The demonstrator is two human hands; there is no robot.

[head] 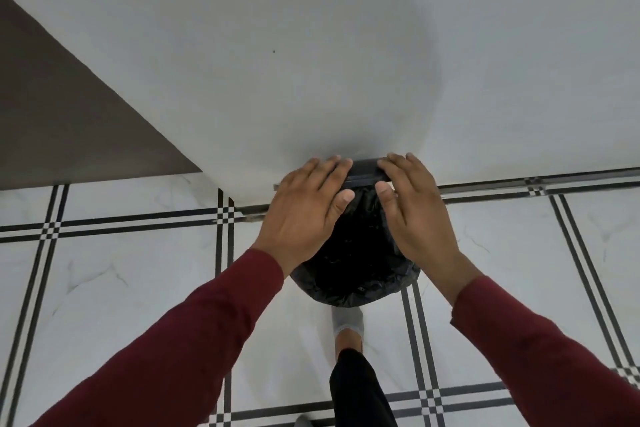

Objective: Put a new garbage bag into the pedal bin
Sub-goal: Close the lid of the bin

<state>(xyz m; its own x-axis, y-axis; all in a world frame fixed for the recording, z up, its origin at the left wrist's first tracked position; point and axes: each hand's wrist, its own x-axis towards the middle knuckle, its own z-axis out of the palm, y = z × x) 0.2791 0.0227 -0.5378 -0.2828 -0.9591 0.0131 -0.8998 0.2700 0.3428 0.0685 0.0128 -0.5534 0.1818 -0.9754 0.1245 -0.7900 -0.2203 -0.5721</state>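
Hiding bin rim: both hands (360, 208)

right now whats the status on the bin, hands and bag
Left hand and right hand flat, open, over the bin's back edge. Black garbage bag lines the bin mouth. Foot at the bin's front. Nothing in the way.

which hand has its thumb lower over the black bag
The left hand: its thumb tip sits slightly lower over the black bag than the right hand thumb, which lies nearer the bin's back edge.
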